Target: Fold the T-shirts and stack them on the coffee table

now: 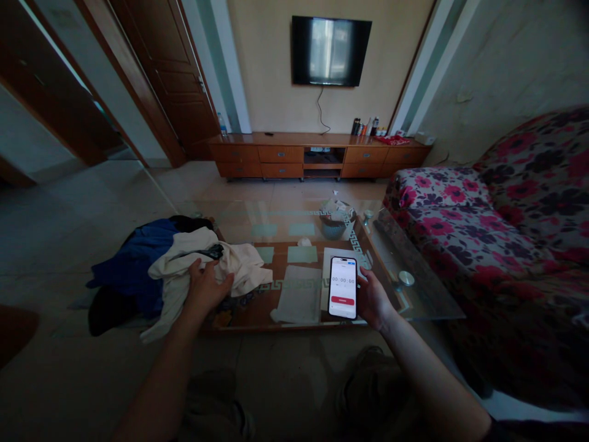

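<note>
A smartphone is held upright in my right hand, its lit screen showing a timer at 00:00:00 above a red button. My fingers grip it from the right edge, partly hidden behind it. On the left, my left hand is at a cream-white garment, thumb and fingers apart; whether it touches the cloth I cannot tell. This garment lies crumpled on top of a pile with a blue garment and a black garment, at the left of a glass coffee table.
Beneath the glass sit white sheets and a wastebasket shows near the table's far right. A flowered sofa stands along the right. Across the room are a low wooden cabinet with bottles on it and a wall television.
</note>
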Tool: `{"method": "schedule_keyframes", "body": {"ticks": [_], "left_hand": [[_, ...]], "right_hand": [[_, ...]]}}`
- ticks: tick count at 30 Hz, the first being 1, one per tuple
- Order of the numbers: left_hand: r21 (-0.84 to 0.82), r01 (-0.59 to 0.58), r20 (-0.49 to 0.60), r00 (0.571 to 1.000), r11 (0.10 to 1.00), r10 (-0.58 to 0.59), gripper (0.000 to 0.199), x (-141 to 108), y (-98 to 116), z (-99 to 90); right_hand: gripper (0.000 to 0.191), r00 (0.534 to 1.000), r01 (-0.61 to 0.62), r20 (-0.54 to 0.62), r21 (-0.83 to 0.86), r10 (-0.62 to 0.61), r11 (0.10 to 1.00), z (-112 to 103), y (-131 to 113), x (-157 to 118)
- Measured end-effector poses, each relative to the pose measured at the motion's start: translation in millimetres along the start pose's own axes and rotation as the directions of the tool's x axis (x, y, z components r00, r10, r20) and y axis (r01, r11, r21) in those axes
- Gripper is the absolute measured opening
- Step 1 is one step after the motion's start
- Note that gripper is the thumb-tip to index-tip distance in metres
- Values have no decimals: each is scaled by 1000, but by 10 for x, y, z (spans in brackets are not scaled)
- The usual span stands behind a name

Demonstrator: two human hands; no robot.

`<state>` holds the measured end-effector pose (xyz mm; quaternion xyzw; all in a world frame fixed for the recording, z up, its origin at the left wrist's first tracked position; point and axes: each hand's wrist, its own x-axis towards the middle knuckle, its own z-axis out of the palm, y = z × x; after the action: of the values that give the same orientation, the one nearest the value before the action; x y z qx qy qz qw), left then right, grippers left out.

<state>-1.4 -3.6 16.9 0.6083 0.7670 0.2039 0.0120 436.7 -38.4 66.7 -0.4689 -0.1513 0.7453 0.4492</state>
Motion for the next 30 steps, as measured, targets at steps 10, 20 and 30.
{"method": "schedule_keyframes", "body": {"ticks": [10,20,30], "left_hand": [[-24,25,2,1000,999,-25,72,26,-72,40],[13,15,-12,1000,1000,-14,74,32,-140,90],[36,41,13,999,999,-41,74,22,-116,42]], "right_hand": [[48,1000,0,21,-12,0,1000,15,6,-15],[47,999,13,32,-21,-13,1000,18,25,-18],[46,1000,-16,10,-54,16,998,0,52,2]]}}
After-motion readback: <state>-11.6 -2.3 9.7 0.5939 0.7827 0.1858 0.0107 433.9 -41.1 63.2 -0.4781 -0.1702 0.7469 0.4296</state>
